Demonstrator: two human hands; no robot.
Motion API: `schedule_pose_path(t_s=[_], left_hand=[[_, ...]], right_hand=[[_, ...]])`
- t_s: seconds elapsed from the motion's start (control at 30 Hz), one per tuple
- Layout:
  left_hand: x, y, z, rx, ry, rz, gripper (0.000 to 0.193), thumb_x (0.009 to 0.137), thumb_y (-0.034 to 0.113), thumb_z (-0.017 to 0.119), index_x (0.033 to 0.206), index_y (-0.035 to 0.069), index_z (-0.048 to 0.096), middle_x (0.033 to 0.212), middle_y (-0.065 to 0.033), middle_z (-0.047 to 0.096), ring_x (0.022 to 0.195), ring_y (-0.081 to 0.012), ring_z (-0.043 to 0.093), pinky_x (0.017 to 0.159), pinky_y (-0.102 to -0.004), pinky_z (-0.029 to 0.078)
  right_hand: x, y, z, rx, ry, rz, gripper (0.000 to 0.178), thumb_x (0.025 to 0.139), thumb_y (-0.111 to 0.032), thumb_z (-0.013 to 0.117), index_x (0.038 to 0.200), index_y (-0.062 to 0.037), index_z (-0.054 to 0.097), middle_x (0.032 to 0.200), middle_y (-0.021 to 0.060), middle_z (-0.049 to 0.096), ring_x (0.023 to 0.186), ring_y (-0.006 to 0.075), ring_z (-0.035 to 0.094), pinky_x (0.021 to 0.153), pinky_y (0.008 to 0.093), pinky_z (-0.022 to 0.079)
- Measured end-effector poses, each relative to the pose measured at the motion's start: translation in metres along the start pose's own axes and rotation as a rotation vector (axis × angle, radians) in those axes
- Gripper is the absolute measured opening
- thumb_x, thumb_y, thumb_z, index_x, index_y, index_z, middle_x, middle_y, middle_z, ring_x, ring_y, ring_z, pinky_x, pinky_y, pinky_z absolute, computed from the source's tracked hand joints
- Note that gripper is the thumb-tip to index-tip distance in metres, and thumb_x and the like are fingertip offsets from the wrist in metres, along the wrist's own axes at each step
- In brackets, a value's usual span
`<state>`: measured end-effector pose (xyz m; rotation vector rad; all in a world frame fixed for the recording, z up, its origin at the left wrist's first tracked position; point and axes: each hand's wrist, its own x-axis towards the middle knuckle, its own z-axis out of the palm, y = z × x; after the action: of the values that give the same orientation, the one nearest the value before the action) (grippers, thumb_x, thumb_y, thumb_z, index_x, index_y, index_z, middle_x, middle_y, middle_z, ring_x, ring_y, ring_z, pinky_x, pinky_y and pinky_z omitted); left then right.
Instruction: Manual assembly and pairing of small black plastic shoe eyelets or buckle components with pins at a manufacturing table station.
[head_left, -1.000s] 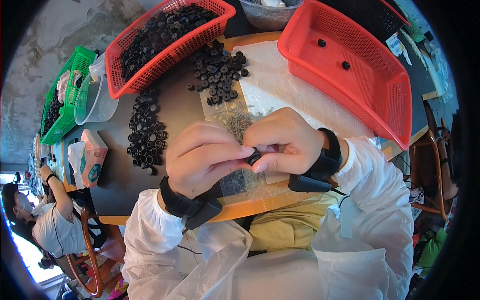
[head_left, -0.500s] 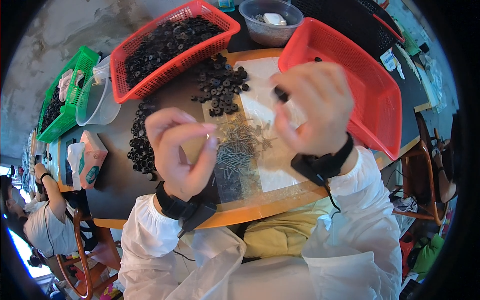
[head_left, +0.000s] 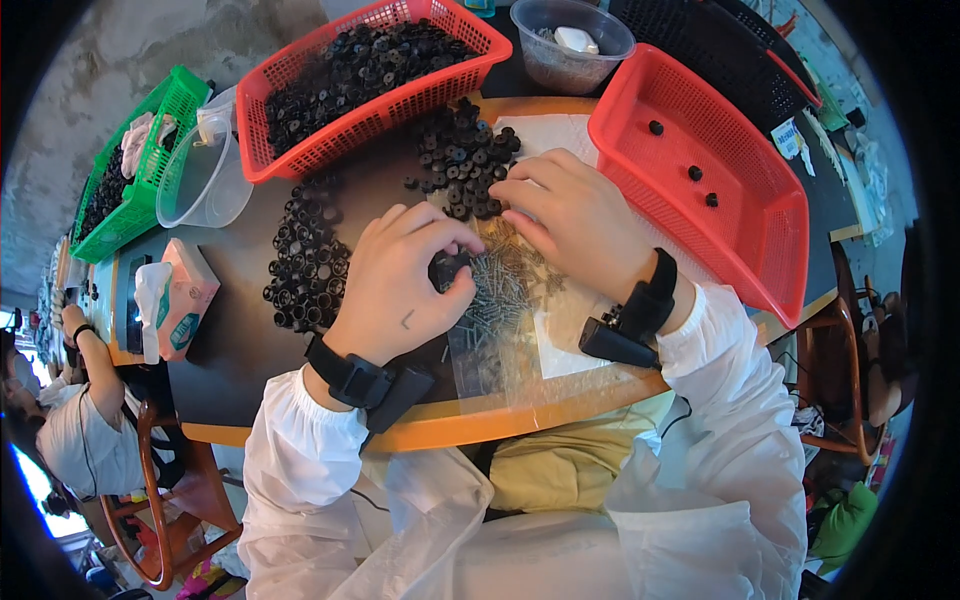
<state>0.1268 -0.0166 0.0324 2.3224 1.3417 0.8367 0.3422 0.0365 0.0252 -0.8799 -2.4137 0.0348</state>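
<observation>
The left hand [head_left: 400, 285] had its thumb and fingers curled around a small black plastic piece [head_left: 447, 270], just above a heap of thin silver metal screws [head_left: 495, 290]. The right hand [head_left: 585, 225] reached to the edge of a pile of black disc-shaped pieces [head_left: 465, 165], its fingers loosely bent; whether they gripped one could not be told.

Judging by the counts, the work was at an early stage: only three black finished-looking pieces [head_left: 695, 173] lay in the red perforated plastic basket [head_left: 740, 225] at right. Plenty was left: the discs, the screws, a spread of black hollow rings [head_left: 305, 260] on the dark counter [head_left: 240, 370], and a well-filled red basket [head_left: 330, 140] beyond.

The pink tissue box [head_left: 195, 285] bore a green printed emblem, and a white card [head_left: 788, 140] beside the right-hand basket carried dark lettering.
</observation>
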Motion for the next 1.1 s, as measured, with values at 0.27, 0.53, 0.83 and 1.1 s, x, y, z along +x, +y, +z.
schedule_pose_path(t_s=[0.27,0.53,0.83,1.1], left_hand=[[0.0,-0.004,0.002,0.106,0.0,-0.032,0.019,0.071,0.014,0.076,0.089,0.01,0.071,0.081,-0.0026,0.064,0.078,-0.0227,0.058,0.073,-0.0341,0.045],[-0.001,-0.006,0.003,0.035,-0.039,-0.065,0.017,0.073,0.013,0.076,0.088,0.007,0.071,0.081,-0.0037,0.065,0.078,-0.0223,0.059,0.072,-0.0328,0.046],[0.001,-0.005,0.005,-0.012,-0.05,-0.064,0.017,0.075,0.01,0.075,0.091,0.006,0.071,0.085,-0.0051,0.064,0.079,-0.0224,0.056,0.073,-0.0329,0.045],[0.001,-0.007,0.003,-0.016,-0.083,-0.049,0.016,0.076,0.01,0.074,0.091,0.006,0.071,0.086,-0.0065,0.064,0.081,-0.0238,0.056,0.074,-0.0331,0.045]], right_hand=[[0.0,0.007,0.016,0.233,-0.002,0.044,0.016,0.08,-0.012,0.066,0.095,-0.0075,0.063,0.091,0.0079,0.062,0.089,0.0281,0.06,0.076,0.0378,0.05],[-0.007,0.005,0.008,0.496,-0.089,0.182,0.029,0.079,-0.001,0.068,0.108,-0.005,0.064,0.1,0.0094,0.065,0.091,0.0227,0.065,0.076,0.0305,0.054],[-0.011,-0.002,0.012,0.573,-0.016,0.065,0.032,0.08,0.003,0.063,0.111,-0.0043,0.061,0.102,0.0121,0.06,0.093,0.0271,0.062,0.078,0.0337,0.052],[-0.011,-0.005,0.007,0.66,-0.034,0.16,0.028,0.083,0.0,0.064,0.111,-0.0042,0.061,0.101,0.0128,0.06,0.092,0.0289,0.062,0.078,0.0348,0.052]])
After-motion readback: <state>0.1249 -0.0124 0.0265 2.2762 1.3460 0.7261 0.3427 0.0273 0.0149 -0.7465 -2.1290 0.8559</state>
